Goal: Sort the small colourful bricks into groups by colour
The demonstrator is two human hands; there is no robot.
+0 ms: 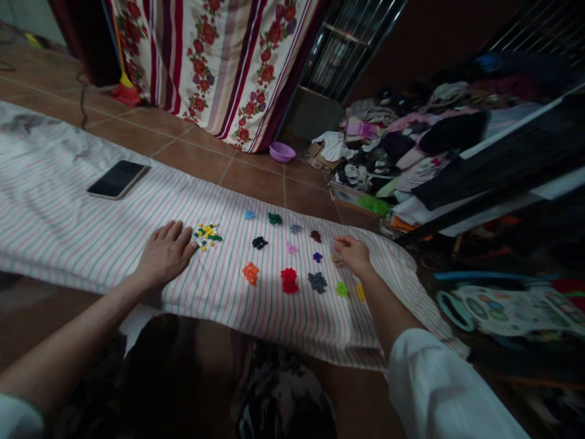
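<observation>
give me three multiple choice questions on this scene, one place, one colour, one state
1. Where does the smartphone lie?
A on the floor tiles
B on the striped sheet
C on the clothes pile

2. What colour is the plastic basin?
A red
B green
C purple

3. What is the left hand doing?
A resting on the sheet beside the small plastic bricks
B gripping the phone
C lifting the basin

Answers:
1 B, the sheet lies under it
2 C, the basin shows purple
3 A, it lies palm down next to the pile
</observation>
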